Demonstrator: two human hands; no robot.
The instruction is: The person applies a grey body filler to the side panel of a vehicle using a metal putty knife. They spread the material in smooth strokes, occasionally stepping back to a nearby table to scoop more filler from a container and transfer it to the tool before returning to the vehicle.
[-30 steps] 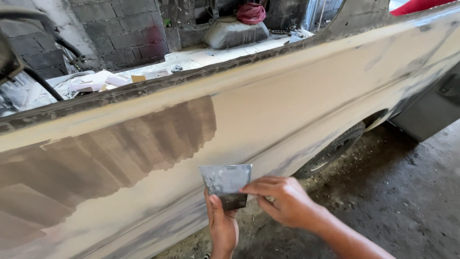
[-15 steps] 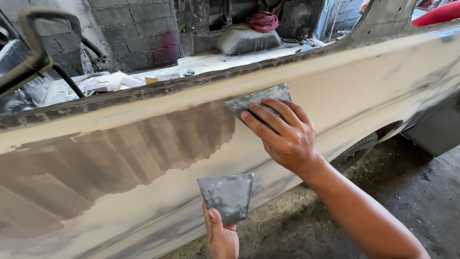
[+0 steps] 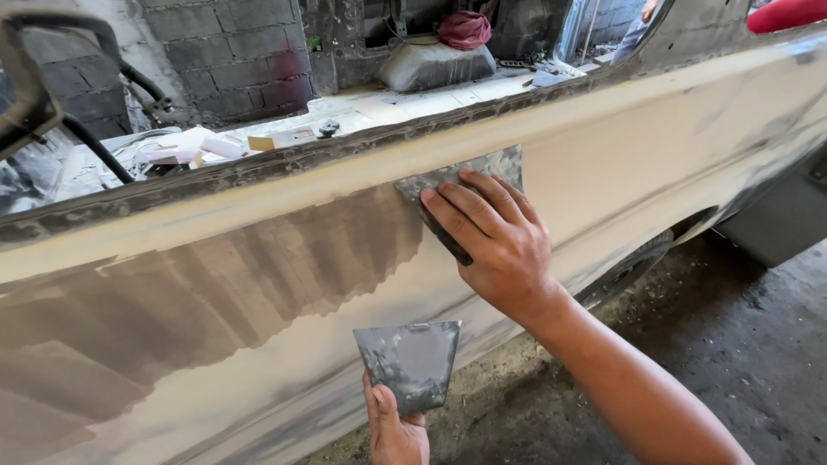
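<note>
Right hand (image 3: 500,245) – spreader (image 3: 465,185) on panel (image 3: 655,146)

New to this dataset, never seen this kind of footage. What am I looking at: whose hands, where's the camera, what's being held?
There is no machine here. A person works with two bare hands, and the single camera sits on their head, looking down. The right hand presses a flat grey spreader blade against the side of a car body panel, at the edge of a darker grey-brown coated patch. The rest of the panel is pale beige. The left hand holds a second, smeared grey spreader upright, below the first and away from the panel. Behind the car are a block wall and a cluttered bench; the dark floor lies below.
</note>
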